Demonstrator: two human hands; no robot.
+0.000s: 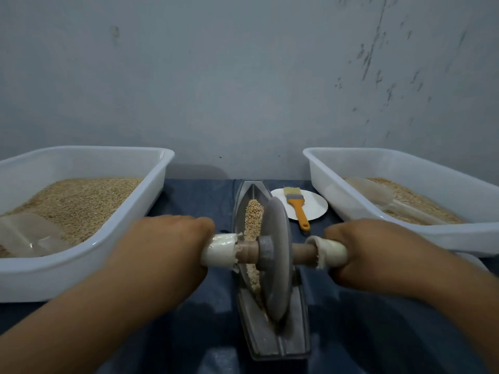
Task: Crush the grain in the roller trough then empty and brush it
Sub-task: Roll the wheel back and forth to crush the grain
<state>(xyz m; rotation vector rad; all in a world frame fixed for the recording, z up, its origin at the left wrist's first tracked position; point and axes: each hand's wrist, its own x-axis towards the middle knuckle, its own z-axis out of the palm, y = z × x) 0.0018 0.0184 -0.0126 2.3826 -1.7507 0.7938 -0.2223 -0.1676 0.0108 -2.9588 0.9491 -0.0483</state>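
A grey boat-shaped roller trough (297,344) lies lengthwise on the blue cloth in front of me. A grey stone wheel (275,255) stands upright in its groove on a wooden axle. Pale grain (253,211) fills the groove beyond the wheel, and finer crushed bits lie under the axle. My left hand (164,247) grips the white-wrapped left end of the axle. My right hand (370,252) grips the white-wrapped right end. An orange-handled brush (297,206) lies on a white plate (316,203) behind the trough on the right.
A white tub (86,255) at left holds grain and a clear scoop (27,233). Another white tub (378,211) at right holds grain and a clear scoop (378,195). A grey wall rises right behind the table.
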